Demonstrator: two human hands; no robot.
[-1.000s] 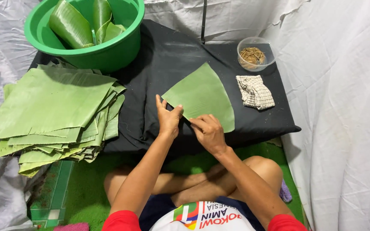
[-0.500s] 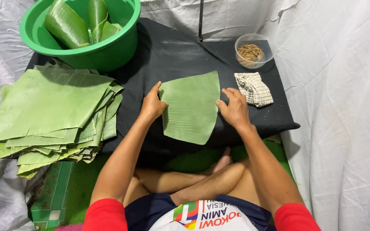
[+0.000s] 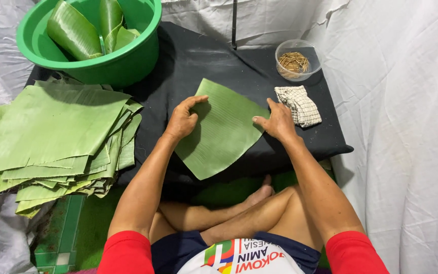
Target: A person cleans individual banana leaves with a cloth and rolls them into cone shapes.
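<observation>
The flat green banana-leaf piece [image 3: 223, 129], roughly rectangular with one rounded corner, lies spread on the black cloth-covered low table [image 3: 204, 56], its lower corner hanging just past the table's near edge. The left hand [image 3: 182, 120] rests on the leaf's left margin, fingers loosely curled, thumb pressing the surface. The right hand [image 3: 279, 122] lies at the right margin, fingers flat and spread narrow, fingertips touching the leaf edge. Neither hand encloses anything; both pin the sheet.

Judged from its look, the leaf is light, thin and pliable, with a smooth and probably somewhat slippery face. The fine parallel ribs suggest it would split easily along the grain if pulled or creased sharply. The margins, where the hands now lie, appear the sound places to take hold, with broad contact rather than a pinch.

Just beside the right hand lies a folded checked cloth [image 3: 298, 105], touching or nearly touching the fingers. Behind it stands a small clear plastic bowl of thin brown sticks [image 3: 294, 62]. At the table's left a thick stack of cut green leaves [image 3: 57, 137] overlaps the edge, near the left forearm but apart from it. A round green plastic basin [image 3: 102, 61] holding rolled leaves stands behind the stack. White sheeting [image 3: 406, 101] surrounds the table. The person's crossed legs sit below the near edge.
</observation>
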